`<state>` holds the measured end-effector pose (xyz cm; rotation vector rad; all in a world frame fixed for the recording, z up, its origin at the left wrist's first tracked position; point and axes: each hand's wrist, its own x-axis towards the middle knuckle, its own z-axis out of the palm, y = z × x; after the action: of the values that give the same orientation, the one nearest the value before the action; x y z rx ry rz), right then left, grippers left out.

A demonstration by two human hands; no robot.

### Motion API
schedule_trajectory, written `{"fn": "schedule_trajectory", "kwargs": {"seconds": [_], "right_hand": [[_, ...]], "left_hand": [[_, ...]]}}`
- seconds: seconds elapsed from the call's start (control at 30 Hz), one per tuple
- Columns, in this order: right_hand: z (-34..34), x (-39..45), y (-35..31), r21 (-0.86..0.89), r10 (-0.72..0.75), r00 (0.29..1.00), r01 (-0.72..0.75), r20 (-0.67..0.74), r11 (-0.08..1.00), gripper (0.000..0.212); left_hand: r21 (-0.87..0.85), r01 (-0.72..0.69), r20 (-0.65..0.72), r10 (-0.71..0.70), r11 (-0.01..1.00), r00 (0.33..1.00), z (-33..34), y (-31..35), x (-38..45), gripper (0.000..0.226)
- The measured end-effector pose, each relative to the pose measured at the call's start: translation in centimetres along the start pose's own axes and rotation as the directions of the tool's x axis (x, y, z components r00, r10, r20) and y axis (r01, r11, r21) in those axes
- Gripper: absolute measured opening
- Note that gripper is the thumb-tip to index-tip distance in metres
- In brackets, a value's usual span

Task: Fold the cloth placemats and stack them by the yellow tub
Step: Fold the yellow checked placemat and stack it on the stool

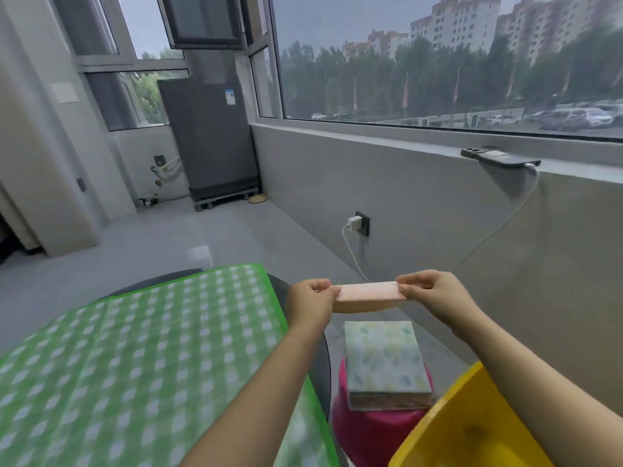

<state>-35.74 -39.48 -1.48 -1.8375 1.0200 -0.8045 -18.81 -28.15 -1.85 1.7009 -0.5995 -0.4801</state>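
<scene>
Folded pink placemat [369, 295]: you hold it in the air, long axis running hand to hand, left hand [312, 299] and right hand [429, 294] fingers pinching its ends; stack [386, 362] below, yellow tub [472, 419] beside.

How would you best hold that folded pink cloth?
By its two short ends, one from each side. The pink placemat is a long, limp folded strip held level in the air; left hand and right hand pinch its ends.
</scene>
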Motion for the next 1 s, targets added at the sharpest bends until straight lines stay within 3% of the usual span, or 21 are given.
{"fn": "schedule_trajectory", "kwargs": {"seconds": [0.23,0.37,0.7,1.0], "right_hand": [[0.1,4.0,5.3,-0.224,-0.068,0.998,0.066,-0.002,0.972,0.023],[0.3,5.2,7.9,-0.190,-0.101,0.993,0.088,-0.063,0.978,0.025],[4.8,-0.2,18.6,-0.171,0.182,0.982,-0.171,0.049,0.970,0.025],[5.6,-0.6,20.5,-0.280,0.242,0.965,-0.206,0.100,0.938,0.046]], "left_hand": [[0.017,0.101,-0.073,-0.100,0.995,0.992,6.8,-3.9,2.7,0.035],[-0.033,0.062,-0.109,-0.065,0.998,0.992,9.9,-5.2,3.3,0.037],[0.058,0.248,-0.141,-0.238,0.967,0.961,12.8,-16.4,-1.4,0.038],[0.165,0.201,-0.124,-0.181,0.966,0.976,12.2,-19.9,-1.7,0.039]]}}
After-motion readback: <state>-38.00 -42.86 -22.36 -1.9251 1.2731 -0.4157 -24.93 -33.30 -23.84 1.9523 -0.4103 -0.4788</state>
